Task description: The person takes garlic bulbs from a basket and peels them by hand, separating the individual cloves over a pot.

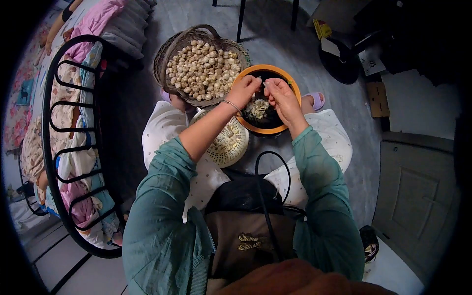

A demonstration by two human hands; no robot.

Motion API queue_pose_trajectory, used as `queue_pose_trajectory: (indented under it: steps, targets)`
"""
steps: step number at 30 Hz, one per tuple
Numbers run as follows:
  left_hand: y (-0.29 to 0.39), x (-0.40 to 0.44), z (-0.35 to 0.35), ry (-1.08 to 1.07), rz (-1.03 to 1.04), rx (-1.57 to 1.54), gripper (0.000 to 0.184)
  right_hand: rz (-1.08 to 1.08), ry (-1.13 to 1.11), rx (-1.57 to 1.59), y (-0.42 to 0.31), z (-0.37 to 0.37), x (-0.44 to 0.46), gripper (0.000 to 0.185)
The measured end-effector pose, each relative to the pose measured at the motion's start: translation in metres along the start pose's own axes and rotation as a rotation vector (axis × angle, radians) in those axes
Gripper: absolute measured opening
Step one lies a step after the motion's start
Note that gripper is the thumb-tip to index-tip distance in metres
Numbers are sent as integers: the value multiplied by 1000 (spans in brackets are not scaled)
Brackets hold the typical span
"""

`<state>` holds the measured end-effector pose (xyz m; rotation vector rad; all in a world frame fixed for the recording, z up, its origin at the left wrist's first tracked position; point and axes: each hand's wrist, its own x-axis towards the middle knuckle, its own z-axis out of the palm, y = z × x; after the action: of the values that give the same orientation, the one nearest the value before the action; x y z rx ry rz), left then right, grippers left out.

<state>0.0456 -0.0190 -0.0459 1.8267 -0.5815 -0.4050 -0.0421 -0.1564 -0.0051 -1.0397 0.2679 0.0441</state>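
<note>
My left hand (245,90) and my right hand (283,100) are close together above a black bin with an orange rim (296,91). The fingers of both hands are pinched, and whatever they hold is too small to make out. Pale, papery garlic skins (257,108) lie inside the bin under my hands. A wicker basket (159,69) heaped with garlic bulbs (202,69) stands just beyond my left hand. Beneath my left forearm sits a cream plastic colander (230,145), partly hidden by that arm.
On the left is a bed with a black metal frame (47,118), where another person's arm (55,32) shows. Black furniture legs (241,22) stand at the back. A cardboard box (377,99) and a grey cabinet door (410,196) are on the right. A black cable (265,206) loops over my lap.
</note>
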Motion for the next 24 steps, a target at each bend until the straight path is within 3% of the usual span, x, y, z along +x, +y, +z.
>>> queue_pose_trajectory:
  steps: [2, 6, 12, 24]
  targets:
    - [23, -5, -9, -236, -285, -550, 31, -58, 7, -131, -2, 3, -1, 16]
    - [28, -10, -8, -383, -356, -744, 28, -50, -4, -220, -1, 4, -2, 15]
    - [28, -11, -9, -379, -173, -704, 20, -126, -2, -192, 0, 3, -3, 15]
    - [30, -13, -14, -327, -75, -565, 19, -181, 7, -265, 1, 8, -4, 19]
